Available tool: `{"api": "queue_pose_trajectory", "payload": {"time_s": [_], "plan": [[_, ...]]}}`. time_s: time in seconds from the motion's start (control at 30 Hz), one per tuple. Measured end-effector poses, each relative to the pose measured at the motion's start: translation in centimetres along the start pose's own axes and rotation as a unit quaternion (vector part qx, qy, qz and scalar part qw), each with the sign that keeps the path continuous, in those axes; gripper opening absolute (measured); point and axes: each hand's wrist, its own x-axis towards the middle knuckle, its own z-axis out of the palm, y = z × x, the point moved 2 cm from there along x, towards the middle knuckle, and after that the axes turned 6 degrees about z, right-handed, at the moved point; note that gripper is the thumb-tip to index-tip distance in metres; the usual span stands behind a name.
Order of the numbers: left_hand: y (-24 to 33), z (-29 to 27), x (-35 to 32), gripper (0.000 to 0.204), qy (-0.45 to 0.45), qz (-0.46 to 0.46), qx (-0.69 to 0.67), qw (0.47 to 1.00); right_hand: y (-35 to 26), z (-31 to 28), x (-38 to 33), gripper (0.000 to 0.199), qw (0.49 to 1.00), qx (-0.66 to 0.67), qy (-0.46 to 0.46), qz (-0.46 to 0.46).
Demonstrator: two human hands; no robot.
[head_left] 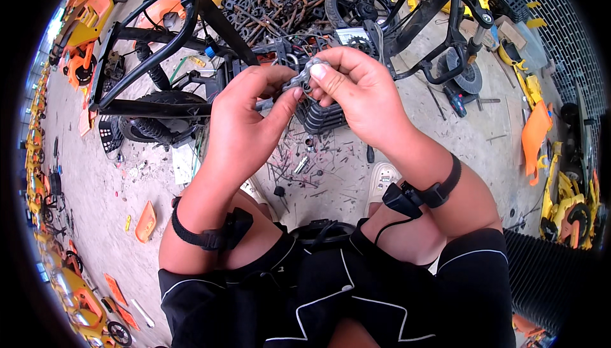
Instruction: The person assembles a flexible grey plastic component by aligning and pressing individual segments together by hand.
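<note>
A small grey metal part [298, 81] with an uneven, knobbly outline is held up between both hands, in front of my body. My left hand [245, 109] pinches its left side between thumb and fingers. On the other side, my right hand [363, 90] grips it, thumb on top and fingers curled behind. The fingers cover much of the part, so its exact kind does not show. Below the hands stands a black ribbed plastic crate [323, 119], with metal pieces and wires around its top.
Black scooter frames stand at left [159, 62] and right [445, 30]. A heap of rusty metal parts [273, 4] lies beyond. On the floor are a silver socket [301, 165], scattered screws, a power drill [457, 103] and an orange plastic piece [146, 222]. Yellow body panels line the sides.
</note>
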Motion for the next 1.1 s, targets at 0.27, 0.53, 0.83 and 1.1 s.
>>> {"api": "queue_pose_trajectory", "payload": {"time_s": [0.27, 0.53, 0.83, 1.1], "plan": [[0.2, 0.5, 0.0, 0.028, 0.002, -0.064, -0.105, 0.992, -0.3, -0.6, 0.1, 0.023, 0.998, 0.049, 0.026, -0.018], [0.4, 1.0, -0.2, 0.026, 0.024, 0.017, -0.054, 0.998, 0.3, -0.8, 0.3, 0.024, 0.993, 0.109, 0.046, 0.014], [0.8, 1.1, 0.0, 0.025, 0.011, 0.04, -0.006, 0.999, 0.7, -0.2, 0.1, 0.023, 0.975, 0.217, 0.019, 0.054], [0.7, 1.3, 0.0, 0.024, 0.01, 0.051, 0.004, 0.999, 0.9, 0.1, 0.1, 0.019, 0.973, 0.22, 0.03, 0.065]]}}
